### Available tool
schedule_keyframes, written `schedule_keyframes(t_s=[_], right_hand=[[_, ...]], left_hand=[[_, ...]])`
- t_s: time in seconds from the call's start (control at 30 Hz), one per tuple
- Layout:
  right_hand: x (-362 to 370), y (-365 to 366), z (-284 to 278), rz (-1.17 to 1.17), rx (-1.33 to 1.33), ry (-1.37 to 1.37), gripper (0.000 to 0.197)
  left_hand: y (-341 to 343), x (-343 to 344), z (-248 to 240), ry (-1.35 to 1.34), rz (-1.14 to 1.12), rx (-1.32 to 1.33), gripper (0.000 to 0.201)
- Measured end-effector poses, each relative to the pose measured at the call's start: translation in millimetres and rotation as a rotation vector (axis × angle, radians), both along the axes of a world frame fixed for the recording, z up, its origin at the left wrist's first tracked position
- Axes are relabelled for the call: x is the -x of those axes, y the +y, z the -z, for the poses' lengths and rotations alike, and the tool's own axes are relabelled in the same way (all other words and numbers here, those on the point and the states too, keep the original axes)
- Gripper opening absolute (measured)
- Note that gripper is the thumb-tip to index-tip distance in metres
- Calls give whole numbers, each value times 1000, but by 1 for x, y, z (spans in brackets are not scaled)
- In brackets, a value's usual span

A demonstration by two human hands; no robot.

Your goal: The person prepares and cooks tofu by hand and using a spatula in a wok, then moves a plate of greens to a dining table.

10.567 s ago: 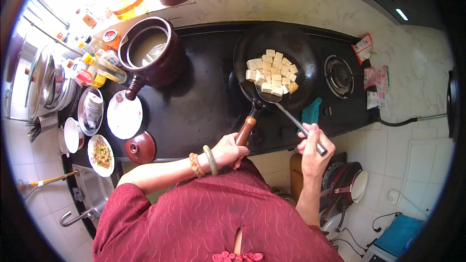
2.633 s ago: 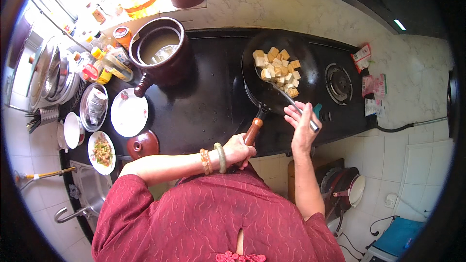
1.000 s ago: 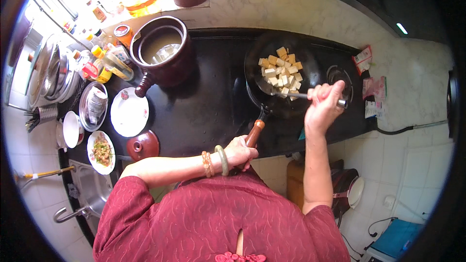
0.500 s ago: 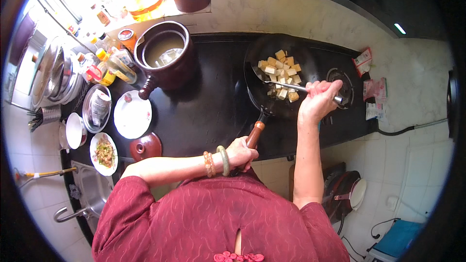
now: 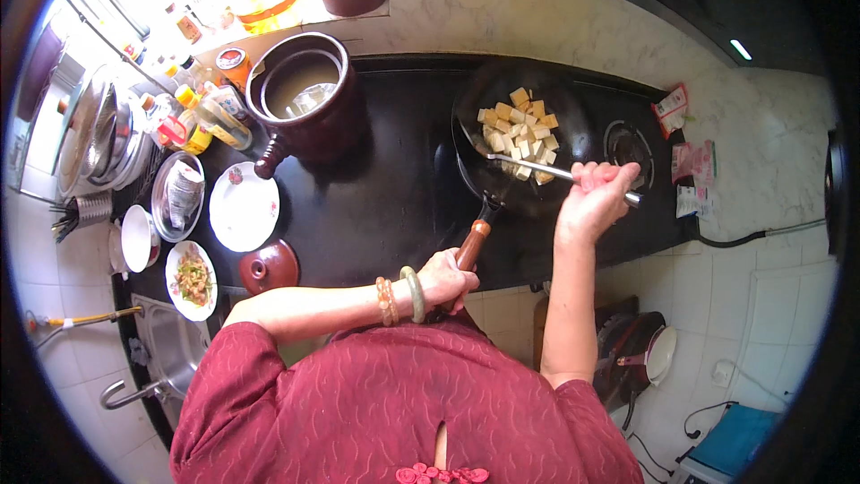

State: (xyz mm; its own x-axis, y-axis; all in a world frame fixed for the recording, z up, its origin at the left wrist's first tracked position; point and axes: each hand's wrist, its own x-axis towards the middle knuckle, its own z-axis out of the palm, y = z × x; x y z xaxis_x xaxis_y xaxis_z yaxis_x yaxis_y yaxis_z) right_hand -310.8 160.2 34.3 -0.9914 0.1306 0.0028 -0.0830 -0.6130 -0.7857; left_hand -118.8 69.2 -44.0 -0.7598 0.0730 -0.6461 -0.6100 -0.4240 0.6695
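Observation:
A dark wok [image 5: 473,172] sits on the stove at the right of the black counter. Cubes of tofu [image 5: 518,130], some browned and some pale, are heaped in it. My left hand [image 5: 445,280] is wrapped round the wok's wooden handle [image 5: 472,245]. In my right hand [image 5: 595,199] is the metal handle of a spatula [image 5: 537,166], its far end among the tofu at the left of the heap. The spatula's blade is mostly hidden by the tofu and the dark wok.
Left of the wok stands a brown clay pot [image 5: 351,99] with cloudy liquid. Near it are a white plate [image 5: 244,224], a reddish-brown lid [image 5: 269,267], a dish of cooked food [image 5: 192,281] and several bottles [image 5: 219,121]. A sink [image 5: 179,350] lies at the lower left; packets [image 5: 692,161] lean at the right.
My right hand has moved slightly right and nearer to me with the spatula. The tofu cubes have shifted a little in the wok. My left hand keeps its grip.

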Motion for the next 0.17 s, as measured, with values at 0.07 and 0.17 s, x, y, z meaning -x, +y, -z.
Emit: schedule_keyframes(t_s=[0.07, 0.17], right_hand=[[4, -8, 12, 18, 30, 72, 48], [11, -2, 16, -50, 66, 81, 48]], left_hand=[[0, 1, -1, 11, 13, 19, 30], [-3, 3, -3, 19, 21, 29, 31]])
